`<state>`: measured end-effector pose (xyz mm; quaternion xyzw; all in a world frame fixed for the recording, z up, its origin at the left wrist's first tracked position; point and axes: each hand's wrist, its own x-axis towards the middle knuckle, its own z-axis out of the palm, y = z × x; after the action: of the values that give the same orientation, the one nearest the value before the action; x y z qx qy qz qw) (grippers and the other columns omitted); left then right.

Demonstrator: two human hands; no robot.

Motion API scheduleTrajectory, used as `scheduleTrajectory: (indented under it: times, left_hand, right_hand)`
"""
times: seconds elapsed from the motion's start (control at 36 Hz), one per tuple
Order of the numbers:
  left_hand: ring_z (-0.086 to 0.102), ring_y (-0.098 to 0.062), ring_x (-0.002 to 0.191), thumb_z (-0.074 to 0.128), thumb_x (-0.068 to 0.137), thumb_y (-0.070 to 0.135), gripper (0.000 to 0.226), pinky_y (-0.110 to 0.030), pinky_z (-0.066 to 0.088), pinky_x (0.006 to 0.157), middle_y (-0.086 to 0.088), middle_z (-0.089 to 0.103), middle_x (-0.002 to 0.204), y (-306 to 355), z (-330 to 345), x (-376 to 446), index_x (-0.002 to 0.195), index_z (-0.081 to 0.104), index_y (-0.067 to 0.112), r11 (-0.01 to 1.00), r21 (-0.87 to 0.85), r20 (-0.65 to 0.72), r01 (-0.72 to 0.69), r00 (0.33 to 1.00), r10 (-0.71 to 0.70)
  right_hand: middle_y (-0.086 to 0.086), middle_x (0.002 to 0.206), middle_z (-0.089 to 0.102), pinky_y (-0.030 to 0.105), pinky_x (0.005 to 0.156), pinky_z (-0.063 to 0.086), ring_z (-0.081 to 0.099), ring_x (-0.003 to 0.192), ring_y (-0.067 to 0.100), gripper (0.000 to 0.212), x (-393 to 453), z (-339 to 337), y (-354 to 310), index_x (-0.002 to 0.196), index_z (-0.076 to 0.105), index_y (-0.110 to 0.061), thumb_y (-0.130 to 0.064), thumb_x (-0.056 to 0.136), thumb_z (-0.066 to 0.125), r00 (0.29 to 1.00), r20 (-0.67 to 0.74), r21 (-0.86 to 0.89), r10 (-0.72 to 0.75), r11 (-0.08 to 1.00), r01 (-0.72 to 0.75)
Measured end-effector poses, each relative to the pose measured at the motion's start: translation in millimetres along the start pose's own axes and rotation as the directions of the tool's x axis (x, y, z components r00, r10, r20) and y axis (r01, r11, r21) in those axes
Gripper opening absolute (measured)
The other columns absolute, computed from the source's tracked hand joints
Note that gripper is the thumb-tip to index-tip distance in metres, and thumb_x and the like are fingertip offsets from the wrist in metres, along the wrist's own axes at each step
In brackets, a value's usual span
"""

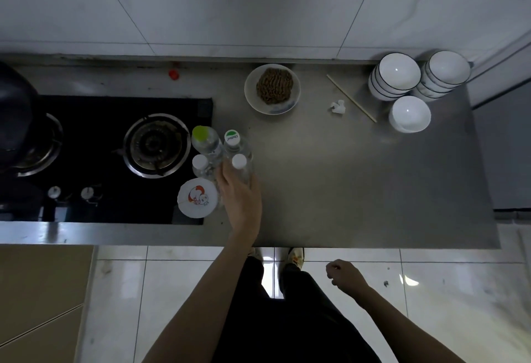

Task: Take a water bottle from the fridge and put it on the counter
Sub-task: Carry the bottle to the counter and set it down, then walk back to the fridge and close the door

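Seen from above, a clear water bottle with a white cap (239, 163) stands on the steel counter (359, 184). My left hand (240, 194) is wrapped around its body from the near side. Three other bottles crowd right beside it: one with a lime-green cap (201, 134), one with a green-and-white cap (231, 137) and one with a white cap (200, 162). My right hand (344, 275) hangs loosely curled below the counter edge, over the floor, holding nothing. The fridge is out of view.
A gas hob (115, 158) lies left of the bottles, a dark pot (14, 121) on its far burner. A white lidded cup (197, 197) stands at the hob's corner. Further back are a plate of dry noodles (272, 89), a chopstick (351, 97), crumpled paper (338, 106) and stacked white bowls (416, 86).
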<state>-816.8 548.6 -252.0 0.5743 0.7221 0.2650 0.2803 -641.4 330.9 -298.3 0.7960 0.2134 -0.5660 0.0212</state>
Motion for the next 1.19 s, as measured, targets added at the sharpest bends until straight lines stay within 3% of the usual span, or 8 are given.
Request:
scheduleTrajectory:
  times: [0.42, 0.56, 0.64, 0.69, 0.75, 0.89, 1.03, 1.19]
  left_hand:
    - [0.042, -0.031, 0.146, 0.066, 0.099, 0.011, 0.063, -0.047, 0.056, 0.103, -0.011, 0.035, 0.158, 3.1, -44.8, -32.6, 0.154, 0.035, 0.015, 0.911, -0.11, -0.074, -0.397, 0.918, 0.391]
    - [0.066, 0.002, 0.096, 0.055, 0.097, 0.033, 0.024, -0.039, 0.061, 0.083, 0.021, 0.066, 0.101, -31.8, -52.5, -63.2, 0.12, 0.06, 0.029, 0.929, -0.105, 0.413, -0.355, 0.834, 0.365]
    - [0.066, -0.008, 0.103, 0.064, 0.095, 0.041, 0.035, -0.028, 0.051, 0.089, 0.016, 0.065, 0.111, -62.1, -40.4, -70.9, 0.128, 0.062, 0.028, 0.945, 0.14, 0.9, -0.297, 0.435, 0.003]
    - [0.065, -0.015, 0.103, 0.064, 0.094, 0.042, 0.039, -0.029, 0.048, 0.084, 0.006, 0.065, 0.109, -78.4, -29.0, -76.5, 0.122, 0.067, 0.017, 0.842, 0.261, 0.965, -0.472, 0.154, -0.212]
    - [0.067, -0.025, 0.107, 0.058, 0.096, 0.038, 0.035, -0.031, 0.045, 0.08, -0.004, 0.066, 0.105, -92.1, -19.4, -85.8, 0.112, 0.068, 0.007, 0.715, 0.289, 0.941, -0.636, 0.05, -0.335]
    - [0.065, -0.026, 0.105, 0.052, 0.098, 0.032, 0.027, -0.032, 0.048, 0.082, -0.011, 0.068, 0.112, -102.6, 2.8, -105.1, 0.114, 0.065, 0.014, 0.436, 0.304, 0.865, -0.847, 0.053, -0.5]
    - [0.062, -0.024, 0.079, 0.053, 0.097, 0.024, 0.032, -0.034, 0.043, 0.071, -0.031, 0.063, 0.093, -79.5, 47.9, -144.7, 0.087, 0.063, -0.005, 0.5, 0.34, 0.871, -0.796, 0.067, -0.486]
    - [0.057, -0.021, 0.079, 0.054, 0.099, 0.014, 0.017, -0.029, 0.039, 0.073, -0.009, 0.062, 0.084, -25.0, 117.6, -210.1, 0.085, 0.063, 0.012, 0.516, 0.232, 0.919, -0.824, 0.012, -0.394]
  right_hand:
    - [0.017, 0.096, 0.065, 0.031, 0.075, 0.038, 0.052, 0.083, 0.022, 0.03, -12.7, 17.1, 41.1, 0.104, 0.061, 0.017, -0.009, 0.097, 0.047, 0.998, -0.002, 0.099, 0.058, 0.993, -0.058]
    - [0.018, 0.109, 0.074, 0.033, 0.079, 0.044, 0.069, 0.1, 0.037, 0.029, -19.7, 31.9, 59.6, 0.106, 0.07, 0.003, -0.016, 0.097, 0.05, 0.989, -0.024, 0.282, 0.144, 0.95, -0.132]
    - [0.021, 0.11, 0.074, 0.036, 0.08, 0.044, 0.063, 0.088, 0.03, 0.029, -28.2, 43.7, 71.2, 0.103, 0.07, 0.004, -0.016, 0.097, 0.049, 0.984, -0.035, 0.401, 0.175, 0.904, -0.147]
    - [0.02, 0.108, 0.074, 0.039, 0.081, 0.048, 0.065, 0.09, 0.033, 0.027, -37.6, 53.8, 78.7, 0.096, 0.07, 0.002, -0.017, 0.096, 0.05, 0.979, -0.042, 0.462, 0.198, 0.873, -0.156]
    - [0.021, 0.106, 0.074, 0.038, 0.079, 0.047, 0.066, 0.09, 0.036, 0.023, -49.0, 66.6, 86.5, 0.082, 0.065, -0.006, -0.018, 0.095, 0.05, 0.976, -0.047, 0.502, 0.21, 0.85, -0.159]
    - [0.011, 0.093, 0.071, 0.034, 0.078, 0.046, 0.063, 0.084, 0.026, 0.019, -74.4, 115.8, 126.4, 0.079, 0.066, -0.018, -0.02, 0.094, 0.055, 0.95, -0.029, 0.665, 0.31, 0.715, -0.213]
    - [0.007, 0.108, 0.074, 0.035, 0.089, 0.052, 0.07, 0.106, 0.029, 0.027, -102.6, 177.1, 178.2, 0.109, 0.077, -0.01, -0.022, 0.095, 0.056, 0.896, 0.061, 0.834, 0.439, 0.471, -0.287]
    - [0.009, 0.067, 0.047, 0.032, 0.067, 0.027, 0.039, 0.065, 0.019, 0.027, -132.4, 226.1, 241.0, 0.062, 0.045, -0.016, -0.008, 0.087, 0.05, 0.781, 0.221, 0.893, 0.584, 0.201, -0.403]
